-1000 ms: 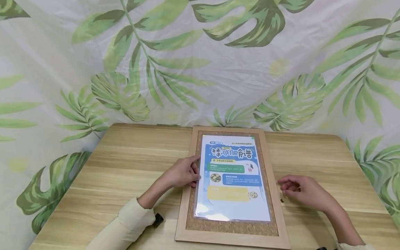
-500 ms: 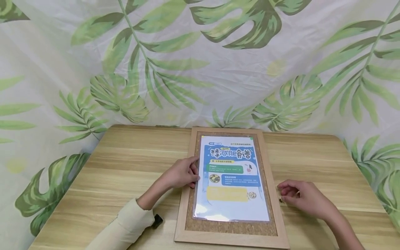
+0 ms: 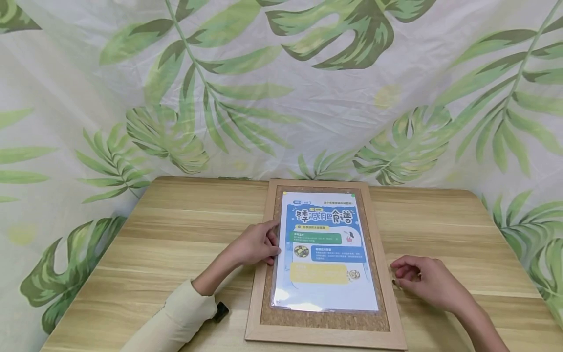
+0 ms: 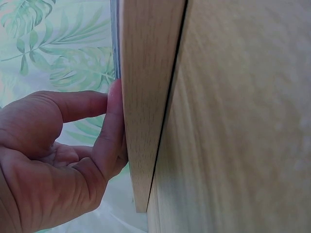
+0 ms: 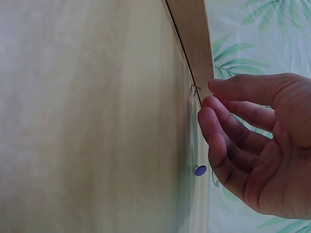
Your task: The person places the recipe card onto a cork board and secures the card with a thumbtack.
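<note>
A laminated poster (image 3: 325, 298) with blue, green and yellow print lies on a cork board (image 3: 325, 320). Thumb and fingers of my left hand (image 3: 257, 243) rest over the board's left rim at the poster's edge. In the left wrist view the left hand (image 4: 58, 150) touches the side of the wooden frame (image 4: 146, 97). Beside the right rim, my right hand (image 3: 428, 278) has loosely bent fingers with nothing visible between them. The right wrist view shows a purple thumbtack (image 5: 200, 170) below the right hand (image 5: 257, 141). A small, blurred pin-like thing (image 5: 195, 88) lies by its fingertips.
Small yellow (image 3: 285, 192) and green (image 3: 353, 195) tacks sit at the poster's top corners. The board lies on a wood-grain table (image 3: 176, 234). A leaf-patterned cloth (image 3: 246, 98) hangs behind it. A black strap piece (image 3: 221, 311) shows by the left sleeve.
My right hand has moved slightly down and toward me, its fingertips now closer to the small item by the frame. My left hand stays at the board's left rim.
</note>
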Action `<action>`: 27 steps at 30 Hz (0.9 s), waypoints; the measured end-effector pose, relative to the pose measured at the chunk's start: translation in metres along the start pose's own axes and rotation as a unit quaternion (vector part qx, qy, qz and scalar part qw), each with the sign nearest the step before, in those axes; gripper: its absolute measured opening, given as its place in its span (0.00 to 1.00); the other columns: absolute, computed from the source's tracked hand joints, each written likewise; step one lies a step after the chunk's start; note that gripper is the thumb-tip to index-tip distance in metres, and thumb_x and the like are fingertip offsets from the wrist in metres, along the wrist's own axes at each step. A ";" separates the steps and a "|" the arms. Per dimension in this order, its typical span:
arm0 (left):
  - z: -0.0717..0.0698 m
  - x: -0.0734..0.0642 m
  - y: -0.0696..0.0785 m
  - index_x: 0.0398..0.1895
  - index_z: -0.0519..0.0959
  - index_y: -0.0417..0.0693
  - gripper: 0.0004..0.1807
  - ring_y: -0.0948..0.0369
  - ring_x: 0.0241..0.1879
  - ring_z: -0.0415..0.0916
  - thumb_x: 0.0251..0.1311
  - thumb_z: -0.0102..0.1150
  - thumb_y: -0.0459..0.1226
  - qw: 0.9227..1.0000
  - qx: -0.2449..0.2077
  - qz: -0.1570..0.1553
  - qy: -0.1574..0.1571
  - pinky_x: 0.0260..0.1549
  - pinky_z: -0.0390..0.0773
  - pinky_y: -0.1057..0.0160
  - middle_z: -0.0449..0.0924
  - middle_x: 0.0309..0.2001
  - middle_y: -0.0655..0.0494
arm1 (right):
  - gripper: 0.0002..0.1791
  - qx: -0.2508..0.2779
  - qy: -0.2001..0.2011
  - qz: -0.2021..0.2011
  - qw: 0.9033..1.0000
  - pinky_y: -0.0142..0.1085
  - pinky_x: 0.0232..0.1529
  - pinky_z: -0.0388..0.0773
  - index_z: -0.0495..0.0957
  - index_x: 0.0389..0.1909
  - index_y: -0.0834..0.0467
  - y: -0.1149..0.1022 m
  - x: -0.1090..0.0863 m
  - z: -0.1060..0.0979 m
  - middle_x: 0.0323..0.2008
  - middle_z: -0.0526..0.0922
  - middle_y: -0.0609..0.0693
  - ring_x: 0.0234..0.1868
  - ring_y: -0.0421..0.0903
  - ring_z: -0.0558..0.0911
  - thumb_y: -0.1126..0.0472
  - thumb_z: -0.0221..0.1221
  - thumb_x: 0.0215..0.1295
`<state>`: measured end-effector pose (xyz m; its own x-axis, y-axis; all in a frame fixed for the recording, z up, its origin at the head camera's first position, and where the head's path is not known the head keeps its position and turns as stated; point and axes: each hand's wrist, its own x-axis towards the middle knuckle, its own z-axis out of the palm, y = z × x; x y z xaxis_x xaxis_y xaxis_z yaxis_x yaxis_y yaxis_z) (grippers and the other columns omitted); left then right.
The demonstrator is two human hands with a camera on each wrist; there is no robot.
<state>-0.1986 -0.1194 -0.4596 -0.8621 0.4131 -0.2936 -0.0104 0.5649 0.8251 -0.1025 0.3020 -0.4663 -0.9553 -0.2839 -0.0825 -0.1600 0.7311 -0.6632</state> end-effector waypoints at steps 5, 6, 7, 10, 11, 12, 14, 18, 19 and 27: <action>-0.001 0.000 0.002 0.84 0.58 0.34 0.45 0.58 0.25 0.84 0.66 0.67 0.23 1.000 0.002 0.000 -0.001 0.27 0.90 0.63 0.81 0.38 0.47 | 0.10 0.004 -0.006 0.010 1.000 0.28 0.35 0.84 0.88 0.47 0.59 0.001 -0.002 0.002 0.36 0.87 0.43 0.35 0.29 0.81 0.67 0.71 0.65; -0.001 0.000 0.002 0.84 0.58 0.34 0.45 0.58 0.25 0.84 0.66 0.67 0.23 1.000 0.004 0.001 -0.001 0.27 0.89 0.63 0.80 0.38 0.47 | 0.10 0.004 -0.007 0.012 1.000 0.28 0.35 0.84 0.88 0.47 0.59 0.001 -0.002 0.002 0.36 0.87 0.44 0.35 0.29 0.81 0.67 0.72 0.65; -0.001 0.001 0.002 0.84 0.57 0.34 0.45 0.58 0.25 0.84 0.66 0.67 0.23 1.000 0.005 0.001 -0.001 0.27 0.89 0.63 0.80 0.38 0.47 | 0.10 0.004 -0.008 0.014 1.000 0.28 0.35 0.84 0.88 0.47 0.59 0.001 -0.002 0.002 0.36 0.87 0.44 0.35 0.29 0.81 0.66 0.72 0.65; -0.001 0.001 0.003 0.84 0.57 0.34 0.45 0.59 0.25 0.84 0.66 0.67 0.24 1.000 0.008 0.002 -0.002 0.28 0.89 0.62 0.80 0.38 0.47 | 0.10 0.005 -0.008 0.015 1.000 0.28 0.35 0.84 0.88 0.47 0.59 0.002 -0.002 0.003 0.36 0.87 0.44 0.35 0.29 0.81 0.66 0.72 0.66; -0.001 0.002 0.003 0.84 0.57 0.34 0.45 0.59 0.25 0.84 0.66 0.67 0.24 1.000 0.009 0.001 -0.002 0.28 0.89 0.62 0.80 0.38 0.47 | 0.10 0.005 -0.008 0.015 1.000 0.28 0.35 0.84 0.88 0.47 0.58 0.002 -0.002 0.003 0.36 0.87 0.44 0.35 0.29 0.80 0.66 0.71 0.66; -0.002 0.002 0.003 0.84 0.57 0.34 0.45 0.59 0.25 0.84 0.66 0.67 0.24 1.000 0.010 0.001 -0.002 0.28 0.89 0.62 0.80 0.38 0.47 | 0.10 0.005 -0.008 0.014 1.000 0.28 0.35 0.83 0.88 0.47 0.58 0.002 -0.001 0.003 0.36 0.87 0.44 0.35 0.29 0.80 0.66 0.71 0.66; -0.002 0.002 0.003 0.84 0.57 0.34 0.45 0.59 0.25 0.84 0.67 0.67 0.24 1.000 0.011 0.002 -0.002 0.28 0.89 0.63 0.80 0.38 0.48 | 0.10 0.006 -0.008 0.014 1.000 0.28 0.34 0.83 0.88 0.47 0.58 0.002 -0.001 0.003 0.36 0.86 0.44 0.35 0.29 0.80 0.66 0.71 0.66; -0.002 0.001 0.003 0.84 0.57 0.33 0.45 0.60 0.24 0.84 0.66 0.67 0.24 1.000 0.013 0.004 0.000 0.28 0.89 0.62 0.81 0.38 0.48 | 0.10 0.009 -0.009 0.015 1.000 0.28 0.34 0.84 0.88 0.47 0.59 0.002 -0.001 0.004 0.36 0.86 0.44 0.35 0.29 0.80 0.67 0.72 0.66; -0.002 0.001 0.003 0.84 0.57 0.33 0.44 0.60 0.24 0.84 0.66 0.67 0.24 1.000 0.013 0.004 0.000 0.27 0.89 0.62 0.81 0.38 0.48 | 0.10 0.010 -0.009 0.016 1.000 0.28 0.34 0.84 0.88 0.46 0.58 0.002 -0.001 0.004 0.35 0.86 0.44 0.35 0.29 0.80 0.67 0.72 0.65; 0.000 -0.001 0.002 0.83 0.57 0.33 0.44 0.60 0.24 0.84 0.66 0.67 0.24 1.000 0.016 -0.002 0.002 0.27 0.89 0.62 0.80 0.38 0.48 | 0.09 0.012 -0.004 0.003 1.000 0.28 0.34 0.84 0.88 0.45 0.58 0.004 0.000 0.007 0.34 0.86 0.43 0.34 0.28 0.80 0.68 0.71 0.65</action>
<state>-0.1982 -0.1190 -0.4578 -0.8641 0.4077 -0.2951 0.0019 0.5890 0.8081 -0.1009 0.3005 -0.4740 -0.9542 -0.2848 -0.0912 -0.1490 0.7170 -0.6810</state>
